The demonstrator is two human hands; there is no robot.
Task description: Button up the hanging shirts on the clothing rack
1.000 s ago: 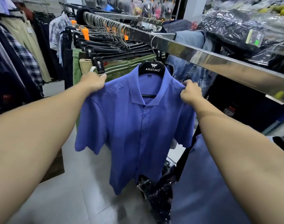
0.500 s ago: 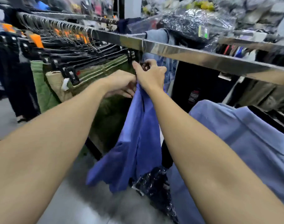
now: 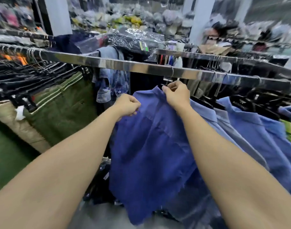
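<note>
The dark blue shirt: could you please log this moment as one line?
left hand grips dark blue shirt | right hand holds collar by hanger | rail above

Shirt on the rail, between trousers and more shirts.

The shirt point(image 3: 151, 146) hangs from the rail point(image 3: 141, 68) at centre; the left hand point(image 3: 127, 106) holds its left shoulder, the right hand point(image 3: 176, 94) its collar just under the rail. Trousers point(image 3: 62, 109) hang to the left, other shirts point(image 3: 250, 129) to the right, a denim jacket point(image 3: 111, 83) behind, bagged clothes point(image 3: 129, 38) above the rail.
</note>
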